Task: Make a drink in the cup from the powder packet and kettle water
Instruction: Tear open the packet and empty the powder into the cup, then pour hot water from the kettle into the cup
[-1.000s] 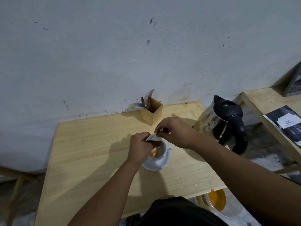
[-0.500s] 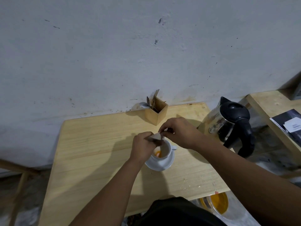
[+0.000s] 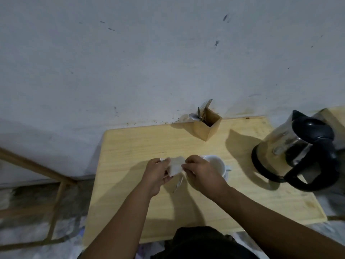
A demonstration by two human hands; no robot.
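A pale powder packet point(image 3: 175, 165) is pinched between my left hand point(image 3: 156, 173) and my right hand point(image 3: 200, 173), just left of the cup and above the table. The white cup point(image 3: 216, 164) stands on a white saucer point(image 3: 226, 175), partly hidden behind my right hand. Its contents are hidden from here. A glass kettle point(image 3: 291, 150) with a black lid, base and handle stands at the right end of the wooden table point(image 3: 130, 146). A thin strip point(image 3: 178, 185) hangs or lies below the packet.
A wooden box point(image 3: 207, 126) with forks and spoons stands at the table's back edge against the wall. A wooden frame point(image 3: 56, 193) stands left of the table. Another wooden surface point(image 3: 336, 114) lies behind the kettle at the far right.
Both hands have moved the packet from over the cup to its left side. The camera view has swung left, so the cup and kettle sit further right.
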